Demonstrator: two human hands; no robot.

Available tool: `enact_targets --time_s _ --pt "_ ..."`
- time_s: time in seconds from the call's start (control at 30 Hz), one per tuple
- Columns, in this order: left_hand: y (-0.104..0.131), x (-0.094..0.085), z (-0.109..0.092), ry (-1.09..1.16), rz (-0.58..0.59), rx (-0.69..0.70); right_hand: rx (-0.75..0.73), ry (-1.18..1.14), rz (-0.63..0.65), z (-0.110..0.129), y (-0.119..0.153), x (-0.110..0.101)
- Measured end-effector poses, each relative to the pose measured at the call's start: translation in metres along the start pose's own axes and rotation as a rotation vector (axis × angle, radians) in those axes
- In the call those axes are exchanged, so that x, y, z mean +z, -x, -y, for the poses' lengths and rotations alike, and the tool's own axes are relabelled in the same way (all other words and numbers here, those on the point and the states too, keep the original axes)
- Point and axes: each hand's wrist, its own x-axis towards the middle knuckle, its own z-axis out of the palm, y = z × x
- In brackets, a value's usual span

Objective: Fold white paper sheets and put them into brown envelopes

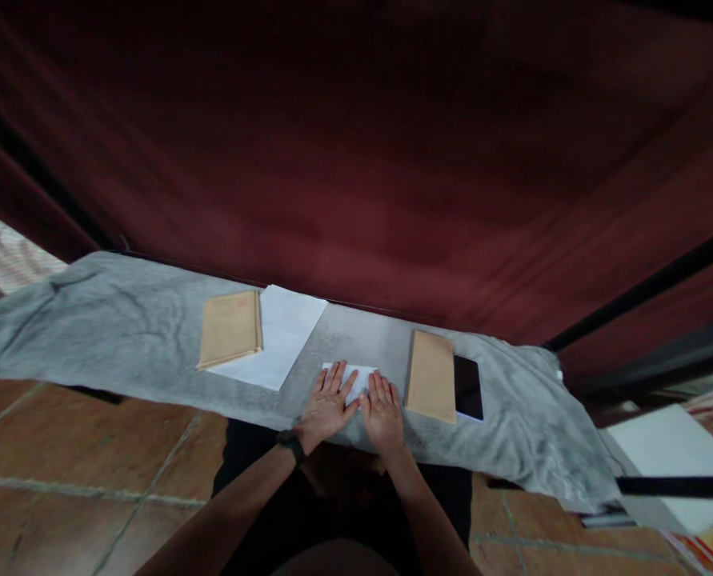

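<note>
Under both palms lies a small white piece of paper [356,374], seemingly folded, mostly covered by the fingers. My left hand [327,404] rests flat on its left part, fingers spread. Flat on its right part is my right hand [383,412], fingers stretched out and thumb close to the left thumb. To the left, larger white sheets [290,328] lie partly beneath a stack of brown envelopes [230,326]. Another brown envelope [431,376] lies to the right of my right hand.
A grey cloth [146,328] covers the narrow bench. A dark-screened phone or tablet [468,388] sits beside the right envelope, partly under it. Dark red fabric [356,184] hangs behind. A white board-like object [674,456] and a black bar [680,486] stand at the right.
</note>
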Motion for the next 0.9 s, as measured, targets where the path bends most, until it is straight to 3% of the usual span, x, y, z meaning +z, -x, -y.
enact_targets --time_s 0.17,0.33,0.53,0.77,0.9 --pt "0.0 0.0 0.001 -0.01 0.001 0.006 -0.022 0.015 0.032 0.002 0.005 -0.012" --pt "-0.001 -0.002 0.001 -0.002 -0.018 0.007 -0.104 -0.011 0.064 0.004 0.029 -0.029" --pt "-0.002 0.0 0.0 0.022 -0.016 0.003 -0.081 -0.055 0.055 0.005 0.049 -0.041" --pt "-0.021 -0.001 -0.033 0.133 0.089 0.209 -0.062 -0.097 0.027 0.003 0.05 -0.037" --pt "-0.029 0.003 -0.045 0.141 0.126 0.226 -0.081 -0.129 0.03 -0.001 0.05 -0.037"
